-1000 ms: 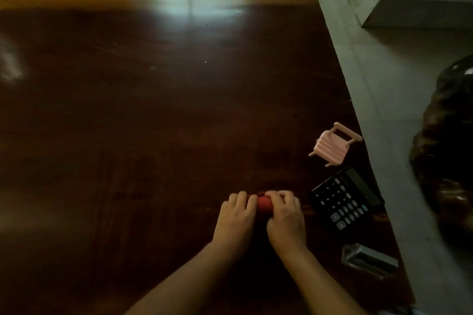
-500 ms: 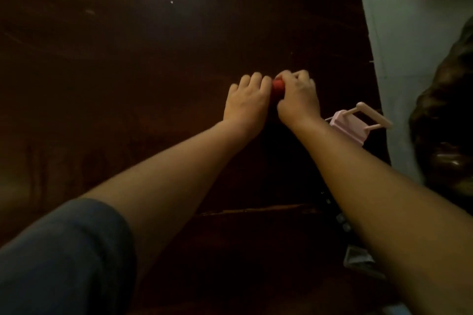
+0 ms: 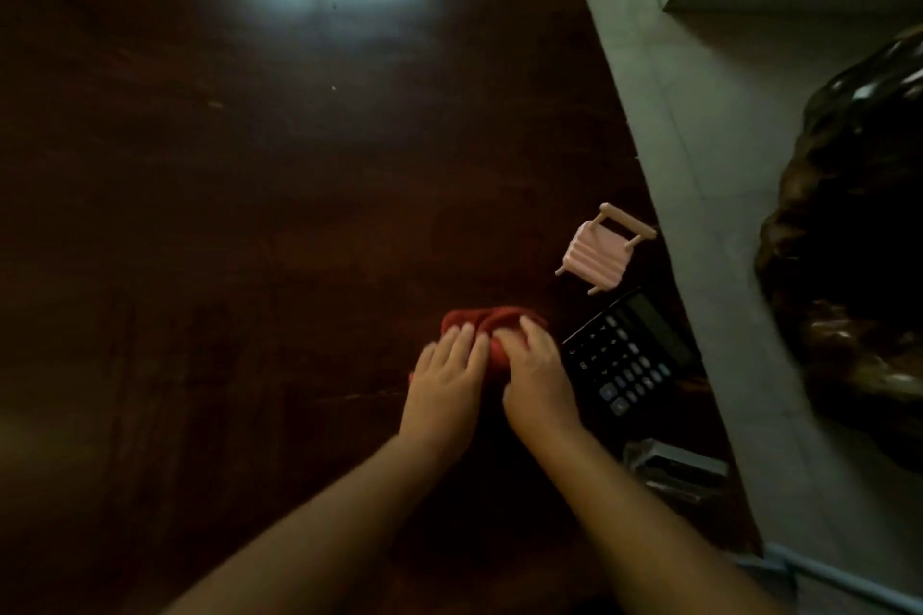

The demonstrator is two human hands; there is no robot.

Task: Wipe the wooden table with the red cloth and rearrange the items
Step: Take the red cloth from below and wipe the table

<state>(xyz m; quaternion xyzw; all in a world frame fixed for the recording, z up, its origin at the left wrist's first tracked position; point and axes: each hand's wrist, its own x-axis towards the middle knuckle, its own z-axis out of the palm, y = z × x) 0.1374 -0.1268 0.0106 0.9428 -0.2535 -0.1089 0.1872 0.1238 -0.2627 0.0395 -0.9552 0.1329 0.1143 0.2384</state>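
Note:
A bunched red cloth (image 3: 492,319) lies on the dark wooden table (image 3: 249,215), near its right side. My left hand (image 3: 442,387) and my right hand (image 3: 537,380) both press down on the cloth side by side, fingers spread over it. Most of the cloth sits under the palms; only its far edge shows. Just right of my right hand lies a black calculator (image 3: 632,355). A small pink toy chair (image 3: 602,252) stands beyond the calculator, close to the table's right edge.
A small clear box (image 3: 674,467) rests near the table's right front corner. The table's right edge runs diagonally, with pale tiled floor (image 3: 699,115) beyond it. A dark glossy carved object (image 3: 849,240) stands on the floor at the right.
Both hands and the cloth have come back toward me from a far reach beside the toy chair. The cloth has spread out wider under the hands. The view has tilted up.

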